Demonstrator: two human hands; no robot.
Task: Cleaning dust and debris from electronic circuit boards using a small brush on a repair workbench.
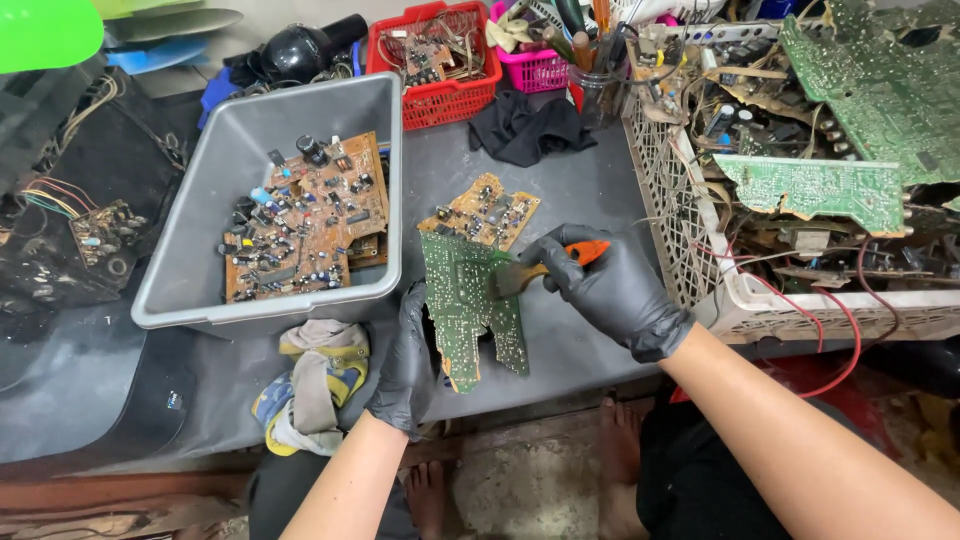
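Note:
My left hand [405, 362], in a black glove, grips the lower left edge of a broken green circuit board [470, 300] and holds it upright over the dark table [570, 190]. My right hand [610, 285], also gloved in black, holds a small brush with an orange handle [550, 266], its bristles touching the green board's face. Just behind the green board lies a brown circuit board [482, 210] with its components facing up.
A grey plastic bin [190, 260] at left holds several brown boards. A white crate [690, 230] at right is heaped with green boards and wires. Red basket [440, 95], pink basket [535, 68], black cloth [525, 128] at back. Rags [315, 385] by the front edge.

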